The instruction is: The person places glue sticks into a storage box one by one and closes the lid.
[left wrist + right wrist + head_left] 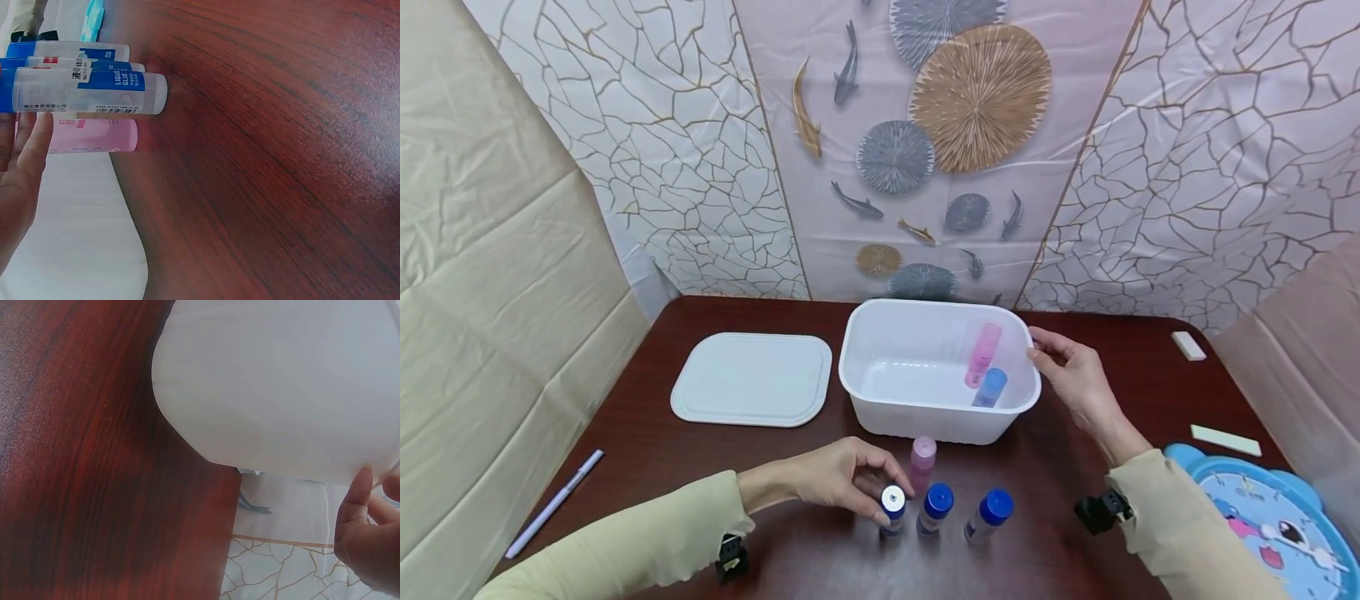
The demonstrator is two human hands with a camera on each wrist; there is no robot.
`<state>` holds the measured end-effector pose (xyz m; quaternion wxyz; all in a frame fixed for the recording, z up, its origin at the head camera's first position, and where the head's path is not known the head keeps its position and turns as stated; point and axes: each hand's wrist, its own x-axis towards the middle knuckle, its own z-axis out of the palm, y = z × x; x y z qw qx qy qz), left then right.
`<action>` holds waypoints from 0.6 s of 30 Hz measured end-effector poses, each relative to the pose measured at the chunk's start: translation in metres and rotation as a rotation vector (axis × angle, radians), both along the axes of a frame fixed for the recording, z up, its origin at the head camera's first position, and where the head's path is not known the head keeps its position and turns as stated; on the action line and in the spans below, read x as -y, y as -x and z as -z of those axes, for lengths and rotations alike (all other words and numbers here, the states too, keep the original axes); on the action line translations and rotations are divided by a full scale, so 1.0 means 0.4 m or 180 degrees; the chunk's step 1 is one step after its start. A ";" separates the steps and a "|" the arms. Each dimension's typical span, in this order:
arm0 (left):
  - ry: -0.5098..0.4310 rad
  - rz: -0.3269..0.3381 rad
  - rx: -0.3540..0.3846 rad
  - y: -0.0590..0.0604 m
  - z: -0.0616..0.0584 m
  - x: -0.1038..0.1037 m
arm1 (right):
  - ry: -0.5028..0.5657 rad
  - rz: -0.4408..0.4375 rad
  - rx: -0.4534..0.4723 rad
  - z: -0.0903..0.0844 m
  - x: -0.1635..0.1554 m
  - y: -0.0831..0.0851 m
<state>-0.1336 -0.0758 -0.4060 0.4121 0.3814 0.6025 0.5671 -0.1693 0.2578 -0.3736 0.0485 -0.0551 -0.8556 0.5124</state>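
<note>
A white plastic bin (pixel 880 392) stands mid-table with a pink bottle (pixel 983 354) and a blue-capped bottle (pixel 990 387) lying inside. My right hand (pixel 1036 348) pinches the bin's right rim; the right wrist view shows the thumb (pixel 356 512) against the bin wall (pixel 281 381). In front of the bin stand three blue-capped glue bottles and a pink bottle (pixel 922 456). My left hand (pixel 880 492) grips the leftmost glue bottle (pixel 892 504) near its cap. The left wrist view shows that glue bottle (pixel 94 92) beside my fingers (pixel 25 156), with the pink bottle (pixel 94 135) behind it.
The bin's white lid (pixel 752 379) lies flat to the left. A white pen (pixel 553 502) lies near the left edge. A white eraser (pixel 1188 345) and a pale green strip (pixel 1225 440) lie at the right, with a blue clock (pixel 1270 517) at the front right corner.
</note>
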 end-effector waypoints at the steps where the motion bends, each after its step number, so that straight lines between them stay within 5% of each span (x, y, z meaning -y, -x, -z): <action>1: 0.0003 -0.0010 -0.0005 -0.001 0.000 0.000 | 0.0002 0.0000 -0.0002 0.000 0.000 0.000; 6: -0.0004 0.0026 -0.0079 0.006 -0.021 0.006 | 0.0002 0.0007 0.0013 0.001 -0.002 0.001; 11: -0.0050 0.0058 -0.0256 0.040 -0.102 0.014 | -0.0002 0.0008 0.0023 0.000 -0.003 0.002; 18: -0.0310 -0.0614 -0.0610 0.128 -0.242 0.009 | 0.0041 -0.0016 0.0000 -0.002 -0.002 -0.002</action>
